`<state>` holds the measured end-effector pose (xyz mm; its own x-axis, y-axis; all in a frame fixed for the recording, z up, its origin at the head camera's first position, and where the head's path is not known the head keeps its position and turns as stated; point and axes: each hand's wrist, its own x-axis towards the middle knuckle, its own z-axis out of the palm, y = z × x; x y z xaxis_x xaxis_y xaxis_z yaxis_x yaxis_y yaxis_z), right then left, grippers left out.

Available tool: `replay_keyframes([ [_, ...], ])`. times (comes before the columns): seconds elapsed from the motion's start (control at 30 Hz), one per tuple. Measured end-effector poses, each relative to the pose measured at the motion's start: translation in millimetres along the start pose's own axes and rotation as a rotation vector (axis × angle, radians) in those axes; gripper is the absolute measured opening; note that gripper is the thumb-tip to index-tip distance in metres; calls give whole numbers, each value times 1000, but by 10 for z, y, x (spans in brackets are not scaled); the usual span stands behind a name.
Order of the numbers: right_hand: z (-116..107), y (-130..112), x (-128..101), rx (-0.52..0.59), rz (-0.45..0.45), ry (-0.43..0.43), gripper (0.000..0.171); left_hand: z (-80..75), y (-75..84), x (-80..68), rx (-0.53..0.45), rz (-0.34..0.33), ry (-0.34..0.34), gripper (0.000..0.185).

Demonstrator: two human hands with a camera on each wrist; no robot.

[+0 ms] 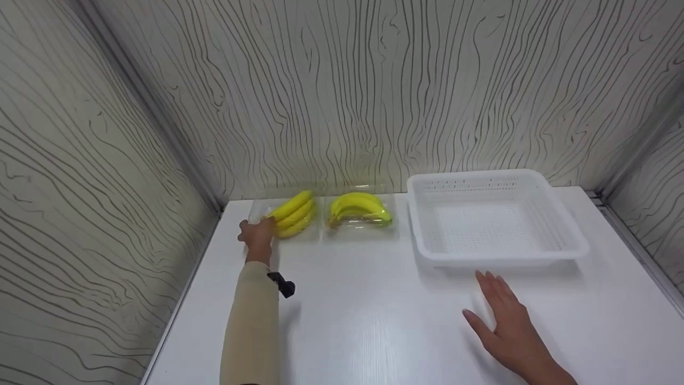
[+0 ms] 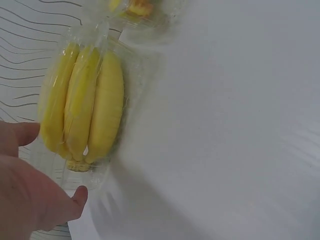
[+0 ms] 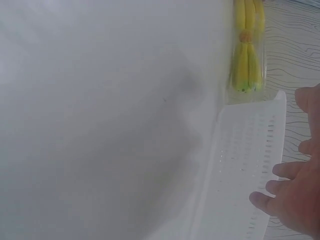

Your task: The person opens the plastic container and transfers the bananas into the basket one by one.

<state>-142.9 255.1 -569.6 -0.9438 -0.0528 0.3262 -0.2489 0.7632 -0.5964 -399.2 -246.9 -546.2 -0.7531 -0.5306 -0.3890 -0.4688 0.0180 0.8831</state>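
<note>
Two clear plastic boxes of bananas stand side by side against the back wall. In the left box [image 1: 256, 208] lies a bunch of bananas [image 2: 82, 105]; the right box [image 1: 395, 227] holds another bunch [image 1: 359, 204]. My left hand [image 1: 258, 235] is at the outer end of the left box, fingers spread around that end in the left wrist view; firm contact cannot be told. On the right stands a white plastic basket [image 1: 502, 258] with slotted walls. My right hand [image 1: 510, 329] is held in front of it with fingers extended, holding nothing.
The white table [image 1: 368, 310] is bounded by wood-grain patterned panels [image 1: 342, 96] at the back and both sides. A dark strap piece [image 1: 282, 284] sits at the left wrist, over a beige sleeve [image 1: 251, 331].
</note>
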Motion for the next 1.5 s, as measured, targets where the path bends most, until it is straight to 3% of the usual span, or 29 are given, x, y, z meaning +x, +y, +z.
replay_keyframes([
  [0.1,9,-4,-3,11,7,-6,79,-27,-1,-38,-24,-17,-8,94],
  [0.4,13,-9,-12,23,22,-23,79,-40,13,-90,-36,-5,51,84],
  [0.67,43,15,4,15,-1,-25,81,-48,-40,-119,-140,-25,126,71],
  [0.87,62,35,-11,37,2,-37,81,-56,-122,-128,-169,19,185,55],
  [1.07,67,46,-21,28,21,-48,82,-97,-192,-100,-227,52,184,50],
  [1.27,65,27,-33,36,41,-72,83,-215,-328,-87,-280,23,195,50],
  [1.5,58,23,-57,56,58,-101,84,-429,-482,-114,-229,35,137,57],
])
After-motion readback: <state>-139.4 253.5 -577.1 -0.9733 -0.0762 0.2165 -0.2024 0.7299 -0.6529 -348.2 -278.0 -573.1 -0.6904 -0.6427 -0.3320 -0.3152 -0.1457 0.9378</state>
